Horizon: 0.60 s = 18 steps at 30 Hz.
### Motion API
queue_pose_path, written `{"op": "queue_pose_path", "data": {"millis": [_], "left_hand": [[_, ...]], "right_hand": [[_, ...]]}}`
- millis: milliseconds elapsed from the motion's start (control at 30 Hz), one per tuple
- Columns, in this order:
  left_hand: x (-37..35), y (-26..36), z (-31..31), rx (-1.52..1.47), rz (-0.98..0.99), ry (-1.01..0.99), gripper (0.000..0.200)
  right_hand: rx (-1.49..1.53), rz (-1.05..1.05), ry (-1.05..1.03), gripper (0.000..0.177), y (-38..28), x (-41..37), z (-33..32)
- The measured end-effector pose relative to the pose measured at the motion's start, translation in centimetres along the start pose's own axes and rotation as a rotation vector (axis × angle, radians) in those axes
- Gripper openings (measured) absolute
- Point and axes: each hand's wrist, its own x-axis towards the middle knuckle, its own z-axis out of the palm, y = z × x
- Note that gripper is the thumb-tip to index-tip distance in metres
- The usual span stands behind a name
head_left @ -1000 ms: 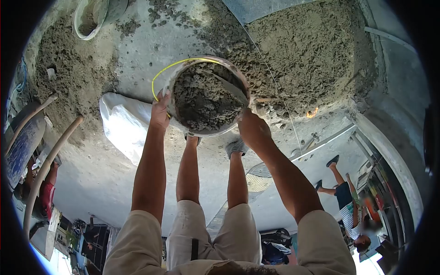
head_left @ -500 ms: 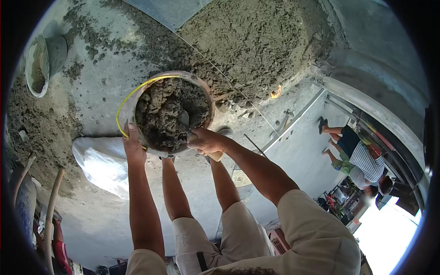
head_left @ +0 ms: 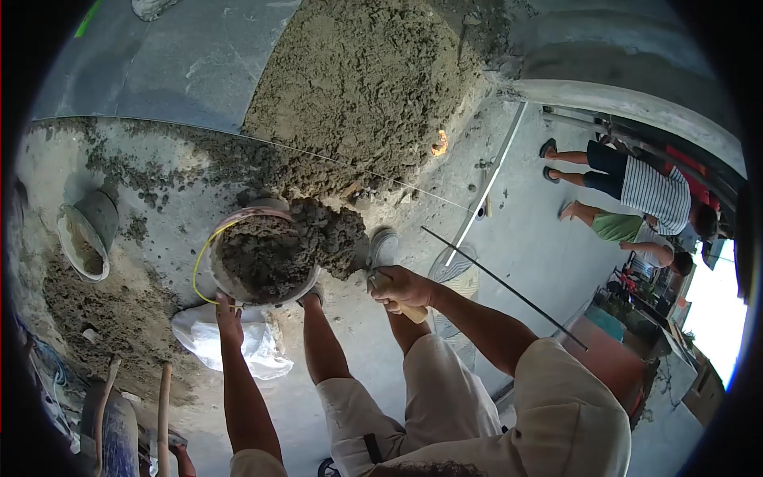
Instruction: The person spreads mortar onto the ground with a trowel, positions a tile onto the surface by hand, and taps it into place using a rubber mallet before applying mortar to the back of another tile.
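Note:
My left hand (head_left: 228, 316) is closed at the near side of a bucket (head_left: 300, 296), by its rim and yellow handle (head_left: 200, 266). Dark wet mortar (head_left: 258, 258) partly fills the bucket, whose mouth tilts toward me. In my right hand (head_left: 401, 288) is a trowel with a wooden handle (head_left: 414, 313). A large lump of mortar (head_left: 330, 237) covers its blade at the bucket's right rim. The mortar hides most of the blade. Beneath the bucket and my left hand lies a white sack (head_left: 258, 350).
A spread mortar bed (head_left: 350, 95) lies ahead, beside grey tiles (head_left: 183, 60). A taut string (head_left: 318, 152) crosses above it. Another bucket (head_left: 97, 226) lies tipped at left, near wooden handles (head_left: 164, 413). A thin rod (head_left: 509, 290) is at right. Two people (head_left: 652, 195) stand farther right.
The trowel has come out of the bucket's middle to its right rim, carrying a lump of mortar. My right hand has moved right. The view has shifted, showing more tiles.

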Motion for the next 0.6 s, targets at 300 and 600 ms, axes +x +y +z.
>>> {"op": "queue_pose_path", "data": {"millis": [300, 600], "left_hand": [[-14.6, -1.7, -0.7, 0.729, -0.141, -0.14, 0.077], [-27.3, -2.5, 5.7, 0.813, -0.33, -0.06, 0.077]], "right_hand": [[0.436, -0.447, 0.399, 0.021, -7.8, -11.5, -3.1], [-0.087, -0.663, 0.449, 0.019, -24.1, -14.4, -21.0]]}}
